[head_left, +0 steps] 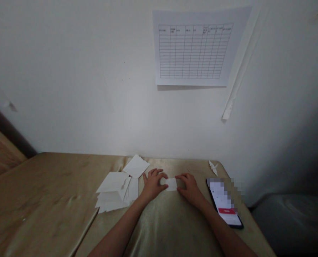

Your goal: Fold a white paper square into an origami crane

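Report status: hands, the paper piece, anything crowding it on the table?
Left hand and right hand both press on small folded paper, flat on table. Loose paper stack left of it, phone right; neither touching.

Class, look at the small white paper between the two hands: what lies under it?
The small white paper rests on the tan cloth-covered table, held by the left hand and right hand. Anything beneath it is covered.

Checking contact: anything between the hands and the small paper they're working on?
Nothing visible. Left hand and right hand both press on the paper from either side. The sheets lie left, the phone right, both apart.
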Demonstrator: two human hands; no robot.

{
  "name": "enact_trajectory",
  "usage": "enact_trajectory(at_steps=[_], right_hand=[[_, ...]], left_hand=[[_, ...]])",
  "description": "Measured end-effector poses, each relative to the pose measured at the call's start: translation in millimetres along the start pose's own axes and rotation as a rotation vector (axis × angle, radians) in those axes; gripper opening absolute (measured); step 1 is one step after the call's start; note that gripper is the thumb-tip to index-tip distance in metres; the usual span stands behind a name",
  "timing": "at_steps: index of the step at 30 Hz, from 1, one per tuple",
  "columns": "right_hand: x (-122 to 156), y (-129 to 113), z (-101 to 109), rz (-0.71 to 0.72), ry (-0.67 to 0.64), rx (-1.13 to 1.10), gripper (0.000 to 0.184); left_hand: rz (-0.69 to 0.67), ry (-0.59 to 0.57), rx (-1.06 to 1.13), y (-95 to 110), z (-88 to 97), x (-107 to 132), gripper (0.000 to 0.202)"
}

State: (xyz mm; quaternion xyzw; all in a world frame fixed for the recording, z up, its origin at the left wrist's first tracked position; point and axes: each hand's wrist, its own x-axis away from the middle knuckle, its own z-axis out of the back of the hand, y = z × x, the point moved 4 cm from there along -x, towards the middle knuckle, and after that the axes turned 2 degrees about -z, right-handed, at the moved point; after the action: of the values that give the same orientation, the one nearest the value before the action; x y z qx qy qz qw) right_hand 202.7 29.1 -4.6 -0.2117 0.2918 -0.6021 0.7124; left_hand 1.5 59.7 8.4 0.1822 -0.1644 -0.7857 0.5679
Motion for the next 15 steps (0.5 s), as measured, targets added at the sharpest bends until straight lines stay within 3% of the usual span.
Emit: enact_trajectory(at_steps=[3, 10, 15], right_hand=[[-0.6, 0.9, 0.0, 0.010, 0.012, -0.041, 0.050], [-3.0, 0.8, -4.8, 0.042, 0.037, -0.072, 0.013], [-1.5, -6.3, -4.8, 0.090, 0.092, -0.086, 0.005]], left_hand=[[-0.009, 0.009, 0.012, 0.6, -0.6, 0.6, 0.033], [-0.031, 0.059, 0.055, 0.6, -3.8, 0.2, 0.031], [-0.023, 0.077, 0.069, 3.3, -3.8, -0.1, 0.029]])
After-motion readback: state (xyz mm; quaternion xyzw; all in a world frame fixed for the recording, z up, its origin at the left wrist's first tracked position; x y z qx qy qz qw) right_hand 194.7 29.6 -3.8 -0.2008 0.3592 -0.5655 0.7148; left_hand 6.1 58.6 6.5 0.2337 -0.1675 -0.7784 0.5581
